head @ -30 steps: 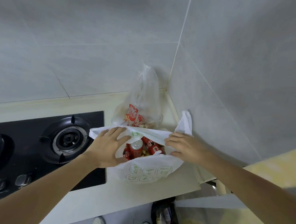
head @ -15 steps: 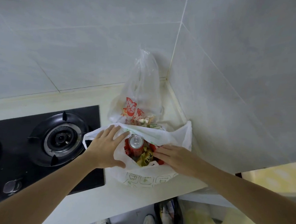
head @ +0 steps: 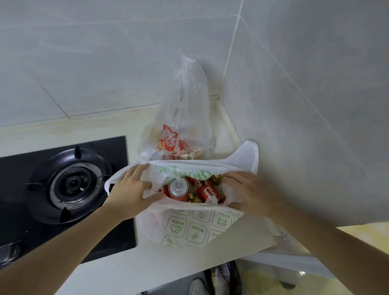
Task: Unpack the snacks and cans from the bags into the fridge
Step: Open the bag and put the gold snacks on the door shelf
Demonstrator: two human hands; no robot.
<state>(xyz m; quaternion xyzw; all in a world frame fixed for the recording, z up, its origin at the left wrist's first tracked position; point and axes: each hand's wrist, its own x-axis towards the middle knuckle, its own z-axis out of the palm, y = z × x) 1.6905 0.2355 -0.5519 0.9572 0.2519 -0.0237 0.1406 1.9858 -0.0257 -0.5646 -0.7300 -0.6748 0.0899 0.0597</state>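
A white plastic bag [head: 196, 231] with green icons sits on the counter near the corner. Its mouth is pulled wide. Inside I see an upright red can [head: 178, 188] with a silver top, another red can [head: 208, 191] lying on its side, and gold-wrapped snacks [head: 194, 198]. My left hand [head: 130, 189] grips the bag's left rim, thumb over the plastic. My right hand [head: 247, 193] holds the right rim, fingers curled into the opening. Behind stands a clear bag [head: 181, 124] with red print and snacks inside.
A black gas hob [head: 72, 186] with a round burner lies left of the bags, a knob [head: 5, 252] near its front. Tiled walls meet in the corner behind. Below the counter edge [head: 205, 263] are shoes and a dark bag [head: 224, 284] on the floor.
My right hand came out from among the cans and took the bag's right rim. The bag's mouth is stretched wider. My left hand kept its hold on the left rim.
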